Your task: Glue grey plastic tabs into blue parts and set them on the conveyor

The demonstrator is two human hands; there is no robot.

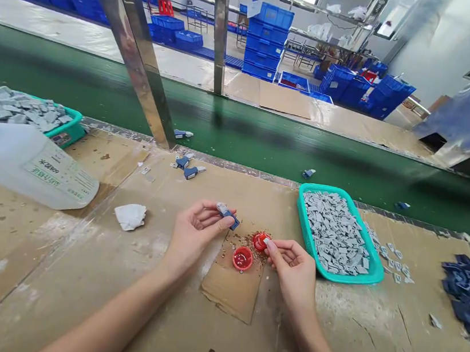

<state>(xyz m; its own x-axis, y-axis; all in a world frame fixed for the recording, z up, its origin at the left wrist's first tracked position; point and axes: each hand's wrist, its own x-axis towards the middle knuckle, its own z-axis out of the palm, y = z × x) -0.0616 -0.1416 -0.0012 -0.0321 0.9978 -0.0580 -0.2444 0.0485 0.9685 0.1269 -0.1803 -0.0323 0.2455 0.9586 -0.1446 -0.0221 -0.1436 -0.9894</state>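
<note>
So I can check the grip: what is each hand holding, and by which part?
The left hand pinches a small blue-and-grey part by its blue body. The right hand pinches a tiny pale piece; the exact hold is too small to tell.

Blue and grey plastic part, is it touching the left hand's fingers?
Touching: the head view shows the blue and grey plastic part pinched between the left hand's fingers.

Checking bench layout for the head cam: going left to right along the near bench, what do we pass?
White plastic jug → crumpled white tissue → left hand holding blue-and-grey part → red cup → right hand → teal tray → dark blue parts
</note>
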